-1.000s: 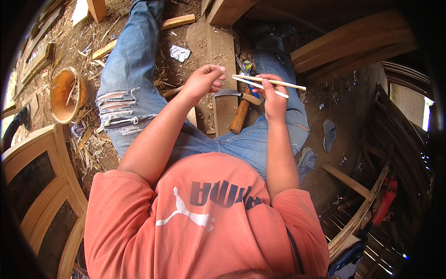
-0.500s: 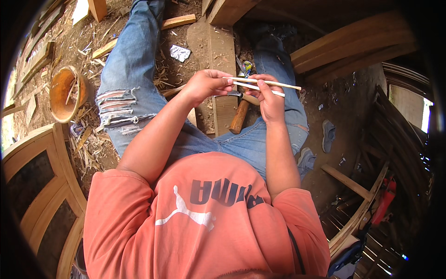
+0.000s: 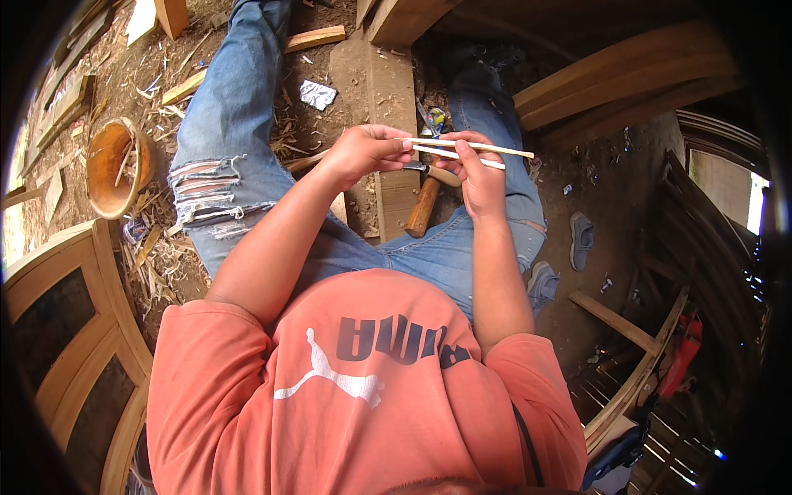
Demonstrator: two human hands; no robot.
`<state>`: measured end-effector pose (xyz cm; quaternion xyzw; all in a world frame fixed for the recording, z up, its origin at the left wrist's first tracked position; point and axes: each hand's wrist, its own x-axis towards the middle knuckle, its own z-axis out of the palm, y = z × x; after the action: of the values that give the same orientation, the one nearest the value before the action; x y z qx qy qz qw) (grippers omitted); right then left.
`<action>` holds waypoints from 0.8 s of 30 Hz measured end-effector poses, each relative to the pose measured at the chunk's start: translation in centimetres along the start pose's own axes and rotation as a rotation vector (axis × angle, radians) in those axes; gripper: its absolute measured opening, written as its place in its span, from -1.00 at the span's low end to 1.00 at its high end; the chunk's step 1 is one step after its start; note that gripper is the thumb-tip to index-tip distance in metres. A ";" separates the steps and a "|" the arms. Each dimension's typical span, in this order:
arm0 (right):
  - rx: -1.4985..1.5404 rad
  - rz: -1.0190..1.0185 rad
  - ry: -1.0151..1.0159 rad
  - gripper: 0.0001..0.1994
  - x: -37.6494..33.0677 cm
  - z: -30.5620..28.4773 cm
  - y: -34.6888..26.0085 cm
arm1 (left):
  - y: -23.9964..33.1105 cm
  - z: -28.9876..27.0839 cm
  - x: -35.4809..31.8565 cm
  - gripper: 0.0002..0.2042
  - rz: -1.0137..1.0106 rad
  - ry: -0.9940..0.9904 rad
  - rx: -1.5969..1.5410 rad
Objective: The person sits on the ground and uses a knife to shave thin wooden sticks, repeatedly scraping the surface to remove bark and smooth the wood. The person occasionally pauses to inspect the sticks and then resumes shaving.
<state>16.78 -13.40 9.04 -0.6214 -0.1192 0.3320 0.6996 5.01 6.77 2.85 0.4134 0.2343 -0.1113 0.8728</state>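
I sit on the ground in blue jeans and an orange shirt. My left hand [image 3: 369,148] pinches the near ends of two thin pale wooden sticks [image 3: 483,149]. My right hand [image 3: 477,177] grips the same sticks a little further along, thumb on top. The sticks point to the right, above my right knee. A hammer [image 3: 425,200] with a wooden handle lies on a plank [image 3: 393,91] between my legs, just below my hands.
An orange bowl [image 3: 111,165] stands at the left among wood shavings. A curved wooden frame [image 3: 78,330] lies at the lower left. Planks and beams [image 3: 610,74] cross the upper right. A grey shoe [image 3: 581,239] lies on the dirt at the right. A red tool [image 3: 681,355] sits at the right.
Both hands have shifted slightly down and to the left with the sticks, which now lie closer together and more level.
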 end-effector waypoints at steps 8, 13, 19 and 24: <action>-0.089 -0.030 0.059 -0.83 0.4 -1.1 -1.2 | 0.0 -0.6 0.5 -0.59 0.001 0.205 -0.062; -0.081 -0.053 0.063 -0.83 0.4 -1.5 -0.9 | 0.0 -0.8 0.5 -0.62 0.014 0.202 -0.075; -0.104 -0.031 0.076 -0.83 0.3 -1.2 -0.5 | 0.1 -0.1 0.0 -0.60 -0.022 0.093 0.044; -0.112 -0.036 0.056 -0.81 0.3 -1.1 -0.3 | -0.3 -0.3 0.1 -0.64 -0.008 0.037 0.113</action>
<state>17.71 -14.09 9.05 -0.6662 -0.1289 0.2945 0.6729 4.86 6.83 2.43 0.4629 0.2453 -0.1204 0.8432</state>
